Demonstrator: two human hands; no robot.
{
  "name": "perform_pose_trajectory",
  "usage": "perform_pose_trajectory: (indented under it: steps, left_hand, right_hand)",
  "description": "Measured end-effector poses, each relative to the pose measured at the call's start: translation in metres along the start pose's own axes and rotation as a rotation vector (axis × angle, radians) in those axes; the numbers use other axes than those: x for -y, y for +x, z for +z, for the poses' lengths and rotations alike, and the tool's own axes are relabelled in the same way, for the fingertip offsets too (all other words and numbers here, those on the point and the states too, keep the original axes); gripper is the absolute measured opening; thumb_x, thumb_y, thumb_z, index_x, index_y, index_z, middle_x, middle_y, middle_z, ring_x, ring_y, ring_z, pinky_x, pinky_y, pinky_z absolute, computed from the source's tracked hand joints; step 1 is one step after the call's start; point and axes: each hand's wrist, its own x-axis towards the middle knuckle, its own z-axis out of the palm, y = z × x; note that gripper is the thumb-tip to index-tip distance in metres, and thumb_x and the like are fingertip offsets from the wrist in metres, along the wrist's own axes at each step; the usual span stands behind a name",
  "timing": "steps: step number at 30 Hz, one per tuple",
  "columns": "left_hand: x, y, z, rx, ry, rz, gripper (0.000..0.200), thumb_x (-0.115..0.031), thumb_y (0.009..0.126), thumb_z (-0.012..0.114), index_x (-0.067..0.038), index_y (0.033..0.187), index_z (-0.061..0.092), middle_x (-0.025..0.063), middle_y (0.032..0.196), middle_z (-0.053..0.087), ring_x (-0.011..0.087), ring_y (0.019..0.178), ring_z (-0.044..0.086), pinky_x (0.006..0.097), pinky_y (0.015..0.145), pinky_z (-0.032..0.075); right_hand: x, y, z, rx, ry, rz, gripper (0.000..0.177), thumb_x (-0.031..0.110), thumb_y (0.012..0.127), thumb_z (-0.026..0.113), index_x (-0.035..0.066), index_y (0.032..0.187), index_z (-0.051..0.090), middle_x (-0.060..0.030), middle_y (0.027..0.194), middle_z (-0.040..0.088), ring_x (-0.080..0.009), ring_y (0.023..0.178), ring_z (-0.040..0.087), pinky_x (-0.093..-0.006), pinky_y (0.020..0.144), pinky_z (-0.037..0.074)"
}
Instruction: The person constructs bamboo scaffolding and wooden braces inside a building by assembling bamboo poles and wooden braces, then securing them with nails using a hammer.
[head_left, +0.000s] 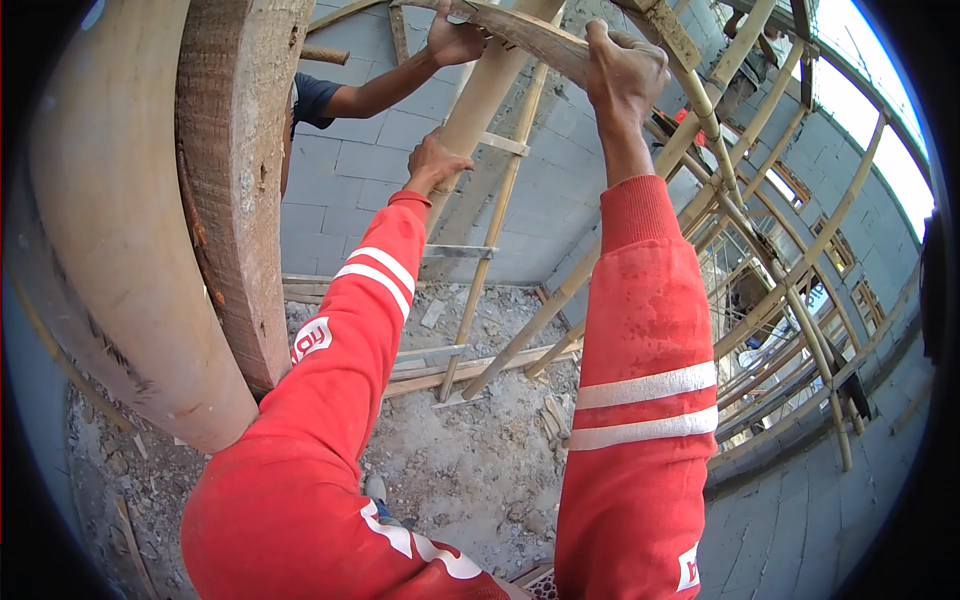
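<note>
My left hand (437,163) is wrapped round a thick, pale bamboo pole (488,95) that slants up and away from me. Higher and to the right, my right hand (625,72) grips the right end of a wooden plank (540,38). The plank lies across the pole near the top of the view. On the plank's other side, another person's hand (455,40) is at its left end; that person's arm comes in from behind a timber post.
Close on my left stand the rough timber post (245,180) and a thick bamboo post (140,220). A bamboo ladder (490,250) leans by the grey block wall (370,170). Bamboo scaffolding (790,290) fills the right, with a person high up. Rubble (450,440) covers the ground far below.
</note>
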Motion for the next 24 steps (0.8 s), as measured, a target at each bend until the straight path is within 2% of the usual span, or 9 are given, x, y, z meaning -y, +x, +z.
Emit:
perform_pose_trajectory:
  steps: [11,14,20,22,24]
  left_hand:
    - [0.0001,-0.0004,0.0011,0.004,-0.016,0.012,0.08,-0.037,0.055,0.089,-0.018,0.128,0.061,0.0116,0.12,0.07,0.0331,0.113,0.065,0.0407,0.099,0.051]
    - [0.0006,0.0002,0.0014,-0.02,-0.008,0.02,0.08,-0.037,0.054,0.089,-0.018,0.127,0.061,0.0116,0.12,0.07,0.0333,0.112,0.065,0.0412,0.098,0.051]
    - [0.0016,-0.0066,0.0038,0.001,-0.011,0.004,0.081,-0.036,0.054,0.089,-0.017,0.128,0.061,0.0113,0.12,0.07,0.033,0.112,0.065,0.0417,0.099,0.051]
    - [-0.0001,-0.0031,0.0013,-0.019,0.009,0.003,0.081,-0.036,0.055,0.089,-0.017,0.128,0.061,0.0114,0.12,0.07,0.0329,0.112,0.065,0.0417,0.099,0.051]
    - [-0.0028,-0.0008,-0.0011,0.011,0.004,0.016,0.08,-0.036,0.055,0.089,-0.017,0.128,0.06,0.0121,0.12,0.069,0.033,0.112,0.065,0.042,0.099,0.051]
  right_hand:
    - [-0.0035,0.0021,0.0005,-0.017,-0.028,-0.045,0.04,0.039,0.081,0.062,0.004,0.088,0.081,-0.0169,0.074,0.074,-0.0314,0.071,0.071,-0.0407,0.09,0.053]
    - [0.0,-0.0004,-0.0009,0.004,0.05,0.016,0.04,0.039,0.082,0.061,0.005,0.088,0.081,-0.017,0.074,0.074,-0.0311,0.073,0.071,-0.0408,0.091,0.051]
    - [-0.0045,-0.0018,-0.0007,0.037,-0.023,-0.012,0.042,0.041,0.082,0.06,0.006,0.09,0.081,-0.016,0.077,0.075,-0.031,0.074,0.072,-0.0428,0.096,0.05]
    - [0.0012,0.0048,0.0016,-0.025,0.044,-0.048,0.039,0.034,0.081,0.068,-0.001,0.064,0.069,-0.0184,0.06,0.063,-0.0327,0.058,0.064,-0.0432,0.063,0.048]
    - [0.002,0.0065,-0.0008,-0.034,0.05,-0.085,0.038,0.033,0.082,0.067,-0.001,0.064,0.069,-0.0186,0.061,0.064,-0.0333,0.059,0.064,-0.043,0.064,0.049]
